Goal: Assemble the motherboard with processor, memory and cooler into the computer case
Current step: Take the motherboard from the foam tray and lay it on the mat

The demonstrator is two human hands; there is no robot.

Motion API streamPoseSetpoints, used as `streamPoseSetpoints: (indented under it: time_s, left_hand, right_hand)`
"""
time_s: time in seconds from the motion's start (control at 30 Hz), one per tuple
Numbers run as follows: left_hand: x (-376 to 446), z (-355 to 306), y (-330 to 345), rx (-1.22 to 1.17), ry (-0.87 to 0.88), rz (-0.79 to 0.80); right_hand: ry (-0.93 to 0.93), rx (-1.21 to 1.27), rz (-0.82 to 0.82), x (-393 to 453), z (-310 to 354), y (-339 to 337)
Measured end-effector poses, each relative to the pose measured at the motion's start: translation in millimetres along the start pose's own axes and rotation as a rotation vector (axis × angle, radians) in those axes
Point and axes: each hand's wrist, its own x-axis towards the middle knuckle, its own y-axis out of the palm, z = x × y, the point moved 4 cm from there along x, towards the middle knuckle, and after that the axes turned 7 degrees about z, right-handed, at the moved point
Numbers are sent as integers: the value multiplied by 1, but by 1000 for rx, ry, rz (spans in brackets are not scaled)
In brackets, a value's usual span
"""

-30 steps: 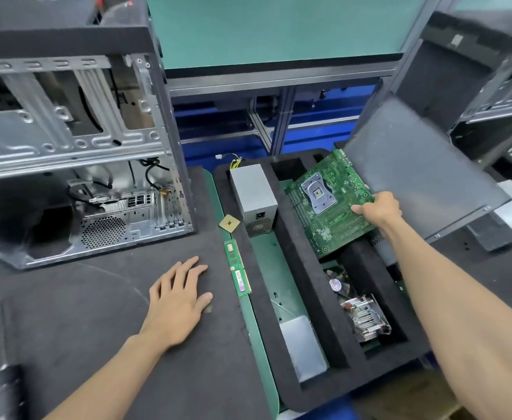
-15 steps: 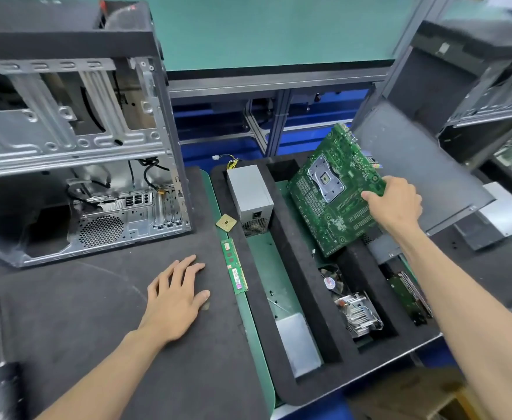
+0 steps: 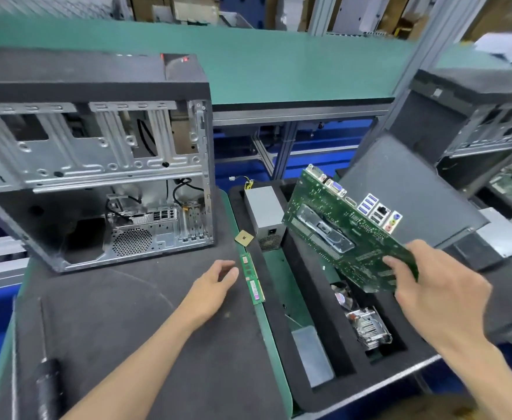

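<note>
Motherboard: pinched at its near edge by right hand, lifted above foam tray, underside showing; left hand empty, loosely curled above mat's right edge; next, likely set flat on mat for processor.

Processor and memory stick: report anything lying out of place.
Both lie loose outside the foam tray. The processor sits askew on the tray's left rim beside the power supply; the memory stick lies along the mat's green edge. Neither is seated in a cutout.
</note>
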Motion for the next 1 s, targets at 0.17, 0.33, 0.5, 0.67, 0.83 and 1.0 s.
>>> streamPoseSetpoints:
  time_s: [0.17, 0.33, 0.5, 0.67, 0.83, 1.0]
  left_hand:
    - [-23, -31, -5, -879, -40, 111]
    - [-50, -33, -36, -1135, -50, 248]
    - [-81, -8, -60, -1111, -71, 308]
    - [-98, 35, -69, -1150, -123, 170]
    - [-112, 69, -78, -1137, -104, 64]
    - [-121, 99, -92, -1015, -128, -114]
  right_hand:
    - [-348, 16, -124, -35, 53, 0]
    - [-611, 5, -169, -62, 96, 13]
    - [-730, 78, -178, -84, 125, 29]
    - [-737, 145, -121, -103, 152, 51]
    - [-702, 211, -60, -120, 170, 74]
    - [-675, 283, 119, -135, 170, 93]
